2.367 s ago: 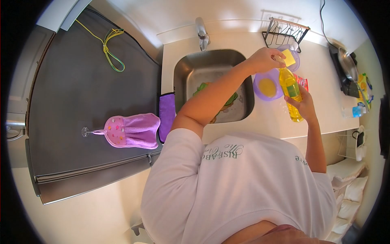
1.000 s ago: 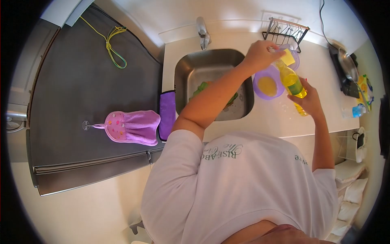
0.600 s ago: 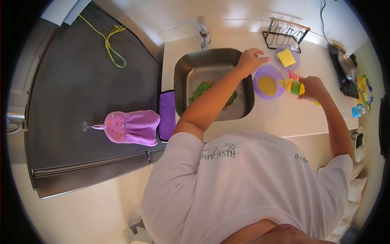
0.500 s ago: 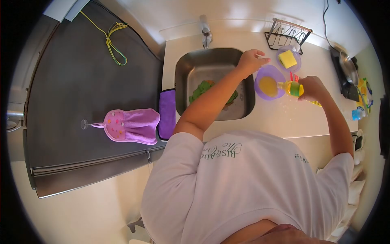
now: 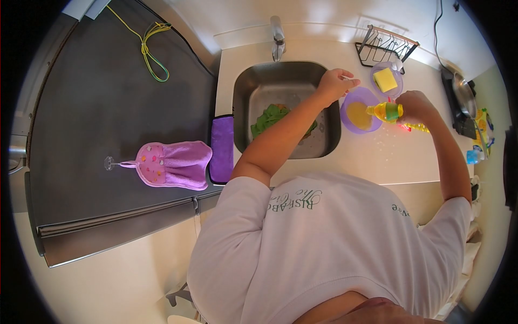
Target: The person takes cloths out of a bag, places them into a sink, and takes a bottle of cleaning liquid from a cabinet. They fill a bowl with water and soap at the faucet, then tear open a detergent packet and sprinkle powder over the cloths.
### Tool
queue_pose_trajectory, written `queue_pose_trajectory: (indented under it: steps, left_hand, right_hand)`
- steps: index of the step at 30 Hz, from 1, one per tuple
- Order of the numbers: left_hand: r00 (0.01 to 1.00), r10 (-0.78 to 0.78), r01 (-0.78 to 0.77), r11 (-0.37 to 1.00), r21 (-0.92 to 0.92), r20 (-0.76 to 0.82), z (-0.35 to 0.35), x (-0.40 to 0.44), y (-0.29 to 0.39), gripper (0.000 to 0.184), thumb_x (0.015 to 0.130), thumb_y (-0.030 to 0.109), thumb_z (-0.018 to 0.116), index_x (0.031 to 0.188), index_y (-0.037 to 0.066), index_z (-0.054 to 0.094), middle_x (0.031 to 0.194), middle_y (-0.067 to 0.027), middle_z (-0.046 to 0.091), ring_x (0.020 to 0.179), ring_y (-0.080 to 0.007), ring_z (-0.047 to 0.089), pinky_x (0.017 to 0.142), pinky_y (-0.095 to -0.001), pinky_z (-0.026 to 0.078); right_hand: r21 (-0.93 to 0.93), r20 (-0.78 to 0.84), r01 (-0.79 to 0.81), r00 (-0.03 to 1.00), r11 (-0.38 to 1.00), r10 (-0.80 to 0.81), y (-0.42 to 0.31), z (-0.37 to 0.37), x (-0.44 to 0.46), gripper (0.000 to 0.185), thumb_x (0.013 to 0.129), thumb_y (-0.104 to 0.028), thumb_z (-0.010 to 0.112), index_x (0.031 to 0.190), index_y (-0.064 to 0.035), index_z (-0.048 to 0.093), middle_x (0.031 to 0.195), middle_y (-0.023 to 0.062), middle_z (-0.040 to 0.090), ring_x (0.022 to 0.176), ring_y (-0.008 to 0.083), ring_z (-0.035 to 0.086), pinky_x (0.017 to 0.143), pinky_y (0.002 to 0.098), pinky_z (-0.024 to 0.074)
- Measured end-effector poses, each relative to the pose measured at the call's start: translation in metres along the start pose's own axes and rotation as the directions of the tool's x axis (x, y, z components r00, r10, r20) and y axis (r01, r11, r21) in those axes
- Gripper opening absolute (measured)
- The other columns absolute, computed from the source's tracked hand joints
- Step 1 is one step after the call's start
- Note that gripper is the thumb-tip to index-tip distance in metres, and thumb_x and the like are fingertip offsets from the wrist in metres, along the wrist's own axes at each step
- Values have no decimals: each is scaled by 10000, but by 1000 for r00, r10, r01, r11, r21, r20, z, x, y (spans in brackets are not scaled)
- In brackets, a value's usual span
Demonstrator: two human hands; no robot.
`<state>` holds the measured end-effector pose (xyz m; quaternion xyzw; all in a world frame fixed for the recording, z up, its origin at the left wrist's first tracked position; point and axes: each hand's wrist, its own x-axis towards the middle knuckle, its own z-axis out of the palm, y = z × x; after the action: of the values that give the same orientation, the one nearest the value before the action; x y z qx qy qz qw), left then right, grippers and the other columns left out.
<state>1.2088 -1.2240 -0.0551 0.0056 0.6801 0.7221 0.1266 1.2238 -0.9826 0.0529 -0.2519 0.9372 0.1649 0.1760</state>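
My right hand (image 5: pixel 418 107) is wrapped round a plastic bottle of yellow liquid (image 5: pixel 387 112) with a green label. The bottle lies tipped on its side, its mouth over the rim of a purple bowl (image 5: pixel 350 123). Yellowish liquid covers the bottom of that bowl. My left hand (image 5: pixel 337 86) hovers between the sink and the bowl, thumb and fingers drawn together in a pinch; a small pale bit shows at the fingers, too small to name. Behind the bowl, a yellow sponge (image 5: pixel 385 80) rests on a small purple dish (image 5: pixel 399 89).
Green leaves (image 5: pixel 270 119) lie in the steel sink (image 5: pixel 259 81) under a faucet (image 5: pixel 277 40). A wire rack (image 5: pixel 386 46) stands at the back. To the right are a pan (image 5: pixel 464 92) and a blue-capped bottle (image 5: pixel 475 156). Left hang a pink towel (image 5: pixel 181 164) and purple cloth (image 5: pixel 222 151).
The view has shifted slightly. My right hand has moved up a little with the bottle, which stays tipped over the bowl. My left hand keeps its pinch in nearly the same place.
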Motion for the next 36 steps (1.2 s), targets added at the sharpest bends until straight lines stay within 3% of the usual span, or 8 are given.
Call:
queue_pose_trajectory:
  steps: [9,18,19,23,25,28,32,36]
  left_hand:
    - [1000,-4,4,1000,-6,18,0,-2,-1,373,783,248,755,1047,26,615,836,-21,615,666,-91,577,594,-210,493]
    - [1000,-8,9,1000,-5,25,2,-4,1,377,786,253,750,1049,19,615,850,-34,619,681,-99,582,606,-223,497]
    - [1000,-8,8,1000,-3,22,2,-3,1,377,785,256,751,1047,20,617,849,-33,619,682,-99,582,605,-223,497]
    - [1000,-19,19,999,-34,3,5,-3,2,376,780,282,757,1023,28,622,841,-27,614,680,-101,583,603,-222,500]
    - [999,-40,40,996,-74,-1,6,-2,4,380,779,309,758,1002,33,621,831,-23,609,679,-101,584,602,-223,502]
    - [997,-77,75,992,-100,-15,11,-1,12,386,784,348,751,975,40,617,814,-18,600,680,-103,584,605,-227,505]
    - [994,-109,112,985,-134,32,21,0,16,402,790,392,738,956,47,614,794,-20,603,683,-108,584,613,-240,505]
    - [983,-131,155,967,-202,130,39,7,14,420,790,426,729,941,52,613,789,-26,615,685,-113,586,616,-253,503]
  right_hand:
    - [111,-35,4,999,994,0,3,-6,-7,392,561,-308,803,862,-91,681,862,104,661,880,298,619,776,390,479]
    - [200,12,-91,996,976,90,8,-8,-25,465,590,-326,789,965,-75,676,922,143,662,903,320,613,814,401,472]
    - [289,-20,-104,993,952,115,9,-4,-28,478,597,-322,792,982,-67,669,928,147,661,897,319,616,815,393,473]
    - [645,-93,-62,983,761,159,15,30,-40,495,639,-276,795,1040,-37,630,935,150,656,878,296,625,819,358,471]
    - [777,-145,30,981,628,132,13,53,-44,458,698,-198,778,1076,-24,586,919,105,650,869,224,620,812,326,466]
    - [925,-208,122,956,361,209,-4,78,-51,451,713,-176,768,1097,-30,583,930,74,649,866,190,614,806,323,467]
    - [953,-302,284,899,103,318,-21,106,-52,458,739,-154,748,1145,-39,569,988,58,629,919,164,583,839,300,452]
    - [941,-305,335,895,-40,325,-32,107,-51,473,747,-144,746,1167,-41,556,998,50,618,948,158,572,848,300,449]
